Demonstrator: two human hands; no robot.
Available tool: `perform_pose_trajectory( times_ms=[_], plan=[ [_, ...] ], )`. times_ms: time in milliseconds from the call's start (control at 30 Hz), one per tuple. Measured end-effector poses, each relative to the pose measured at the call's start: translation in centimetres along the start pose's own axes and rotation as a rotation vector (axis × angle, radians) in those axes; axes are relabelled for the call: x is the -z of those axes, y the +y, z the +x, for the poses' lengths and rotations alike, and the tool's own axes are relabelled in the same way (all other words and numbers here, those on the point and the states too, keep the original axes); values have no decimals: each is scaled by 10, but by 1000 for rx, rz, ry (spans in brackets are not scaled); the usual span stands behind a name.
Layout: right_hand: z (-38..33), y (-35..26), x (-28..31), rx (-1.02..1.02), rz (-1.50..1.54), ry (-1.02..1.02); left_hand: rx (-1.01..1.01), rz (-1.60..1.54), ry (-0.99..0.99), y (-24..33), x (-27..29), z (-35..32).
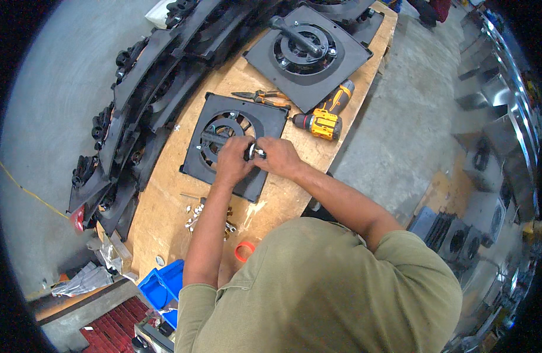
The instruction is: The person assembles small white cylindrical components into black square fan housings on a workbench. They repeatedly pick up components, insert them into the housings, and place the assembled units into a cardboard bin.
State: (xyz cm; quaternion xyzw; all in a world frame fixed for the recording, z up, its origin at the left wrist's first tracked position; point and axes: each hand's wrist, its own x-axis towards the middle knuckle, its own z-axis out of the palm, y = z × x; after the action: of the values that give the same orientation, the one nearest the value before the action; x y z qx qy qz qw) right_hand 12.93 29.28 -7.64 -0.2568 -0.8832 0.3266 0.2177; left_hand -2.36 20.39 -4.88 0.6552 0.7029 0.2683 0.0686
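Over the near right part of a square black fan panel [269,125], my left hand [234,157] and my right hand [275,156] meet. Between their fingertips is a small round black-and-silver part [252,152]; both hands are closed on it, and its exact kind is too small to tell. The panel lies flat on a wooden workbench [159,206], with a round slotted opening and a dark bar across its middle. Pliers with orange-and-black handles [262,96] lie along its far edge. A yellow-and-black cordless drill [325,122] rests to the right.
A second black fan panel [345,54] lies farther back on the bench. Many similar panels [142,79] lean in a row along the left edge. Small metal fittings [195,216], a red ring [244,251] and a blue bin [159,288] are near my left forearm.
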Motion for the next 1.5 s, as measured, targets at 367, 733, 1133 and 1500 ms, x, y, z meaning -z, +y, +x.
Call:
perform_pose_trajectory(
  times_ms=[367,733,1133,1500],
  plan=[
    [5,5,-9,-147,102,1,-4,-20,-7,-2,0,0],
    [3,24,-18,-801,1000,-337,6,-28,-12,-7,-6,-1],
    [-1,18,-36,-868,1118,-329,-33,-22,6,-3,-2,-1],
    [-2,10,-27,-595,750,-255,-11,6,2,-8,-8,-3]
  ],
)
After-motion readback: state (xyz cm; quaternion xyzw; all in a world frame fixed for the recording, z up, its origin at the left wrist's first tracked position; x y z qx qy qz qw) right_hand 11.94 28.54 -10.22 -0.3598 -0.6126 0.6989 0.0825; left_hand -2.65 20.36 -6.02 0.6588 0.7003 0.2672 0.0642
